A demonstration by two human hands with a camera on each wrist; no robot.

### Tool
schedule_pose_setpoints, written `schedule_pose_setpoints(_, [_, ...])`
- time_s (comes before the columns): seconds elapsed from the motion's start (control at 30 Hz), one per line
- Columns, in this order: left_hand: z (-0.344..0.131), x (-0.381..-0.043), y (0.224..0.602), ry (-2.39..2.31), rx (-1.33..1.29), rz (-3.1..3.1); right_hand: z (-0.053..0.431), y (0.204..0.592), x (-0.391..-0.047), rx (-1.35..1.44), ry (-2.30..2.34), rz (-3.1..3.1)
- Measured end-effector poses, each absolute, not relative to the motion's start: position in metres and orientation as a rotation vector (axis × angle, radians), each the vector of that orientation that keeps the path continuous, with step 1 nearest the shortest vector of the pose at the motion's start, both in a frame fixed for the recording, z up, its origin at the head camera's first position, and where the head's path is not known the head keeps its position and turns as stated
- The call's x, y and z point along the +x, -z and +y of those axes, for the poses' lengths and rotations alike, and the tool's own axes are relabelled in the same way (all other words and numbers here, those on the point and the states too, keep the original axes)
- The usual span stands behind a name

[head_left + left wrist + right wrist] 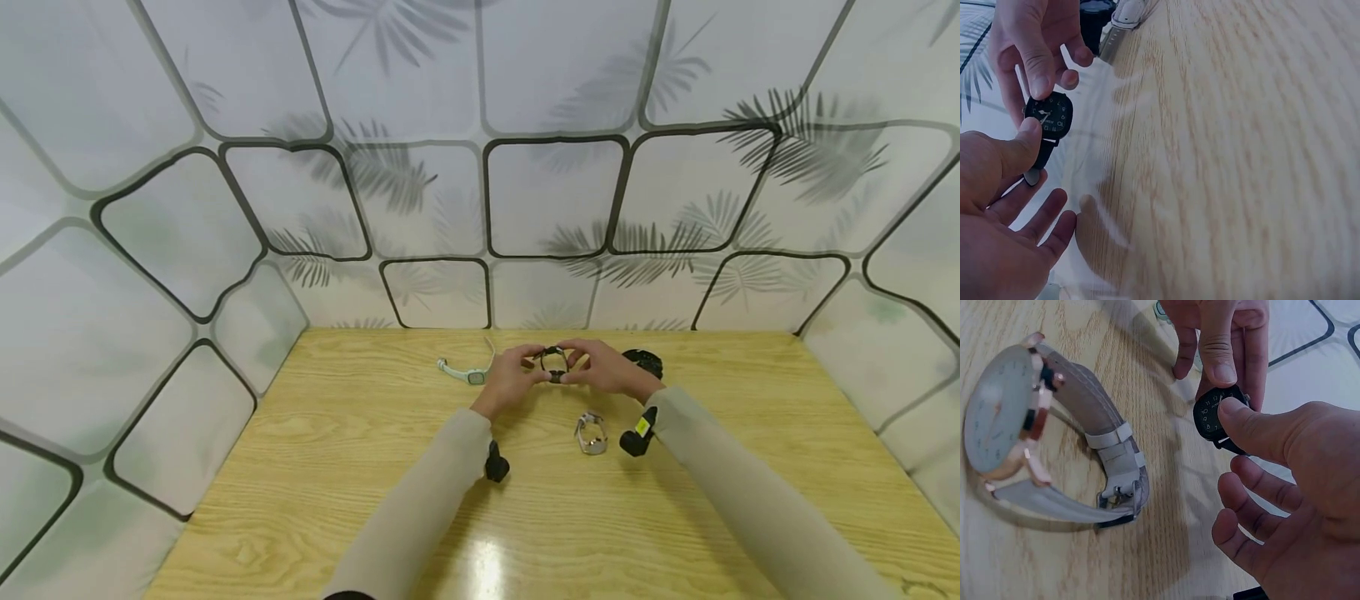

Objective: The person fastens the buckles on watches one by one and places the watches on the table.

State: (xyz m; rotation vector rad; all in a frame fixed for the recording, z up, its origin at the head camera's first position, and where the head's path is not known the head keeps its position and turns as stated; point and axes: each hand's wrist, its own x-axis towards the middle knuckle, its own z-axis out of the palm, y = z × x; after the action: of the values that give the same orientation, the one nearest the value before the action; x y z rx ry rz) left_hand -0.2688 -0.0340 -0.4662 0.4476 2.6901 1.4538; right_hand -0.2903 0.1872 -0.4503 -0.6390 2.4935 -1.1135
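Both hands hold a black wristwatch (556, 377) with a squarish dark dial, raised over the table's far part. In the left wrist view the thumb of the left hand (997, 187) presses the dial's edge, its other fingers loosely bent near the strap. From the opposite side the right hand (1310, 469) pinches the same watch (1213, 415), thumb on the dial. In the head view the strap forms a loop between the left hand (512, 379) and right hand (606, 367). Nearer the person stands a white-strapped watch (1094, 419) with a rose-gold case, its strap buckled.
Left of the hands lies a mint-green watch (467, 375), its strap spread out and partly hidden by the left hand. Behind the right wrist sits a black object (645, 362), partly covered. The wooden table (337, 467) meets a patterned curtain (435, 292) at its back edge.
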Motion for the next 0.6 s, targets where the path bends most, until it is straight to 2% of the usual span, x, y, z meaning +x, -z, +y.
schedule_pose_setpoints(0.6, [-0.027, -0.279, 0.476, -1.380, 0.479, 2.735, 0.185, 0.460, -0.305, -0.629, 1.009, 2.495])
